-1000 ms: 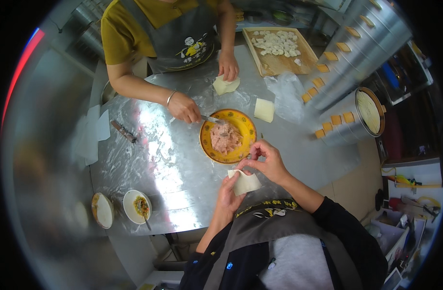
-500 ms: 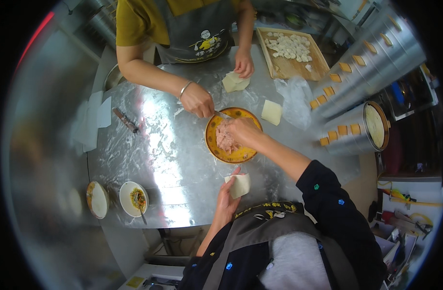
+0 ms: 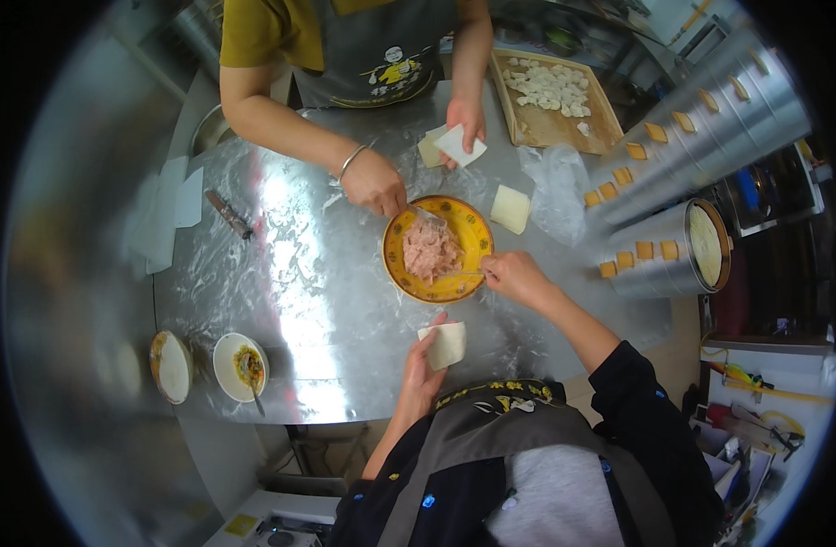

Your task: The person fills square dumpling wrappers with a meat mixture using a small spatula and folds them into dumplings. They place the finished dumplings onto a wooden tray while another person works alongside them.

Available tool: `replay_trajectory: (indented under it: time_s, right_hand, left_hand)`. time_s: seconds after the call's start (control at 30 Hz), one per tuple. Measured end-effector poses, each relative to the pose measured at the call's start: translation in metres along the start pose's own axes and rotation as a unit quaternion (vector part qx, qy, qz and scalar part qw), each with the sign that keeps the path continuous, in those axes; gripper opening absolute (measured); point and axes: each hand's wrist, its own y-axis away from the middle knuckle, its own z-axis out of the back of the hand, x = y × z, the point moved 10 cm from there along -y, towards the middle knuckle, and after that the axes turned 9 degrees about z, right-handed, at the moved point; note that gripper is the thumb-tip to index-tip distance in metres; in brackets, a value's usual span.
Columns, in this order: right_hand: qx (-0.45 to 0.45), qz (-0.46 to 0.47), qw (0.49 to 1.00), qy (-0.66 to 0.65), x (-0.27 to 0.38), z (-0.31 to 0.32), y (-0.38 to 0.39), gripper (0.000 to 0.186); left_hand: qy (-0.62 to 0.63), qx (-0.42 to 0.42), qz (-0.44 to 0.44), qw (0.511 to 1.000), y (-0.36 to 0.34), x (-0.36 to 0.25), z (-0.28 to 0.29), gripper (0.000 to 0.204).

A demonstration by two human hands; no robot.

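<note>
My left hand (image 3: 420,363) holds a square pale dough wrapper (image 3: 445,348) below a yellow patterned plate (image 3: 477,228) of pink minced filling (image 3: 430,251). My right hand (image 3: 518,276) grips a thin metal utensil (image 3: 471,273) at the plate's right side, its far end at the filling. Across the plate, a co-worker's hand (image 3: 374,187) holds another utensil (image 3: 425,216) at the filling, and their other hand (image 3: 464,117) holds up a white wrapper (image 3: 456,146). A loose stack of wrappers (image 3: 510,210) lies right of the plate.
The steel table (image 3: 227,301) bears a knife (image 3: 228,215), a bowl of chopped seasoning (image 3: 225,363), a second bowl (image 3: 175,372) and a plastic bag (image 3: 555,201). A wooden tray (image 3: 526,128) of dumplings stands behind; steel steamers (image 3: 682,137) rise at the right.
My right hand left the wrapper, reached over the plate, then drew back to its right rim with a utensil in its fingers. The co-worker's other hand has lifted a wrapper off the table.
</note>
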Motion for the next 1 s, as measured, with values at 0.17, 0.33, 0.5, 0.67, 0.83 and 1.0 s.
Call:
replay_trajectory:
  time_s: [0.17,0.33,0.5,0.67,0.83,1.0]
  right_hand:
    - [0.072,0.009,0.995,0.073,0.008,-0.019,-0.001,0.026]
    - [-0.014,0.028,0.998,0.055,0.012,0.014,0.004,0.035]
    - [-0.029,0.051,0.996,0.063,0.03,-0.003,0.004,0.036]
    - [0.019,0.052,0.997,0.049,0.02,-0.028,0.003,0.035]
    - [-0.034,0.043,0.998,0.029,0.034,0.006,-0.007,0.033]
    - [-0.04,0.11,0.991,0.07,0.042,-0.011,-0.008,0.041]
  left_hand:
    - [-0.006,0.013,-0.004,1.0,-0.004,-0.001,-0.01,0.045]
    - [0.003,0.005,-0.021,1.0,-0.007,-0.003,0.0,0.047]
    - [0.054,-0.001,-0.061,0.997,-0.017,-0.014,0.009,0.047]
    - [0.061,-0.011,-0.049,0.997,-0.021,-0.018,0.01,0.046]
    - [0.064,-0.003,-0.05,0.997,-0.023,-0.017,0.01,0.045]
    - [0.062,-0.004,-0.05,0.997,-0.023,-0.019,0.01,0.045]
